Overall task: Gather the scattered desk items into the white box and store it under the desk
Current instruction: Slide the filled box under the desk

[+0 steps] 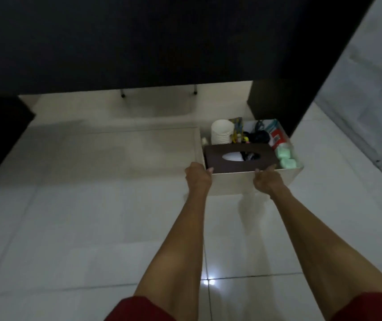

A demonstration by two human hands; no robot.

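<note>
Left hand (197, 175), right hand (266, 180), hands gripping one white box (231, 184), one tissue holder (238, 159) inside.

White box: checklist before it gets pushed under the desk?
1. Grip of left hand on white box, near-left corner: ok.
2. Grip of right hand on near rim: ok.
3. The tissue box and paper cup stack sit inside the walls: ok.
4. Gap between box and dark desk panel on the right: cannot tell.
5. Cup stack clears the desk underside: cannot tell.
</note>
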